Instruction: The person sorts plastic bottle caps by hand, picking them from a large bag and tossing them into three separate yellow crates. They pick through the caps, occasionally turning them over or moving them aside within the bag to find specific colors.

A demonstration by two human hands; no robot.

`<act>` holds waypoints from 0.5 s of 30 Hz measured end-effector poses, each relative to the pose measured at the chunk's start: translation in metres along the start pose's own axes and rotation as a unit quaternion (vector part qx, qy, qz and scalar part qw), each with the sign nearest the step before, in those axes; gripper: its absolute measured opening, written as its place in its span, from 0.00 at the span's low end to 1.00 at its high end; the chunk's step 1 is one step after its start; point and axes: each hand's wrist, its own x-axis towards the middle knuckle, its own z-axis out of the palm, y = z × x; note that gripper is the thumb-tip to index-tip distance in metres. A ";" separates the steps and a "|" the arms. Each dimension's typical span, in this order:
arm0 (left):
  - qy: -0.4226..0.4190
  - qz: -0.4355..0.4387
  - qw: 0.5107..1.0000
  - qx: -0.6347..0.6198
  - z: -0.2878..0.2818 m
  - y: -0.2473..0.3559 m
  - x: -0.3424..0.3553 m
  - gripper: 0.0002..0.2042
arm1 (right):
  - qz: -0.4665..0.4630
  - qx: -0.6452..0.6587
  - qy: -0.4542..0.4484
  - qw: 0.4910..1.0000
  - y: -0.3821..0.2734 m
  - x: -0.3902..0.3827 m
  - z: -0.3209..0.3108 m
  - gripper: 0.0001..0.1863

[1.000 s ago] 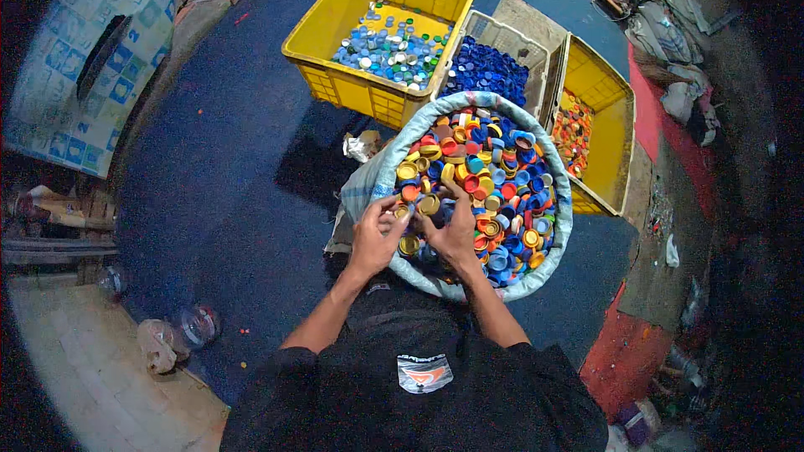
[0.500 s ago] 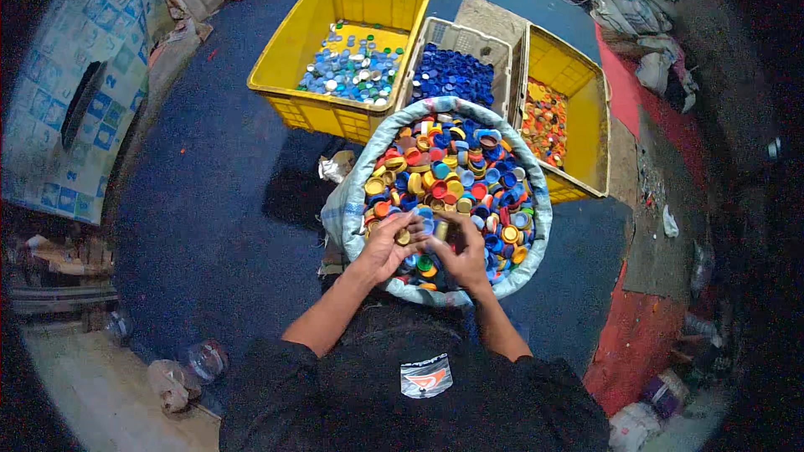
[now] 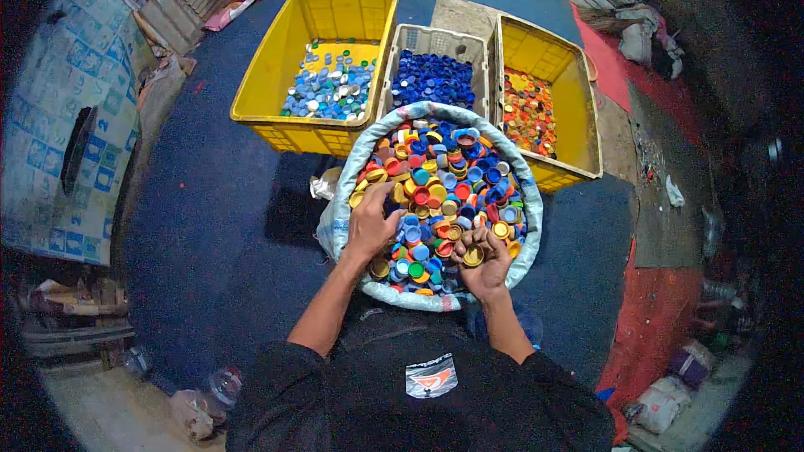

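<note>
A round sack with a rolled pale rim is full of mixed coloured bottle caps in front of me. My left hand is over the left part of the pile, thumb apart and fingers bent loosely onto the caps, with nothing visibly gripped. On the right side of the pile, my right hand is turned palm-up, fingers curled round a gold cap.
Behind the sack stand a yellow crate of light blue, white and green caps, a pale crate of dark blue caps and a yellow crate of orange caps. Bundles and patterned sheeting line the sides.
My hands, close together before, have separated: the left moved up and leftward onto the caps, the right moved right and turned palm-up with the gold cap. The camera view has shifted.
</note>
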 end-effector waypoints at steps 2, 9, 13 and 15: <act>-0.055 -0.042 0.997 -0.013 0.001 -0.003 0.003 0.26 | -0.005 -0.003 0.004 1.000 0.000 -0.001 0.000 0.14; -0.089 -0.051 0.995 0.004 0.005 -0.003 0.015 0.22 | -0.022 -0.004 0.007 1.000 0.000 0.000 -0.006 0.12; -0.085 -0.052 0.995 0.011 0.012 -0.014 0.013 0.19 | -0.020 -0.017 0.015 1.000 0.001 0.001 -0.002 0.11; -0.059 -0.046 0.997 -0.004 0.013 -0.017 0.011 0.18 | -0.015 -0.021 0.023 0.999 0.002 0.001 -0.001 0.11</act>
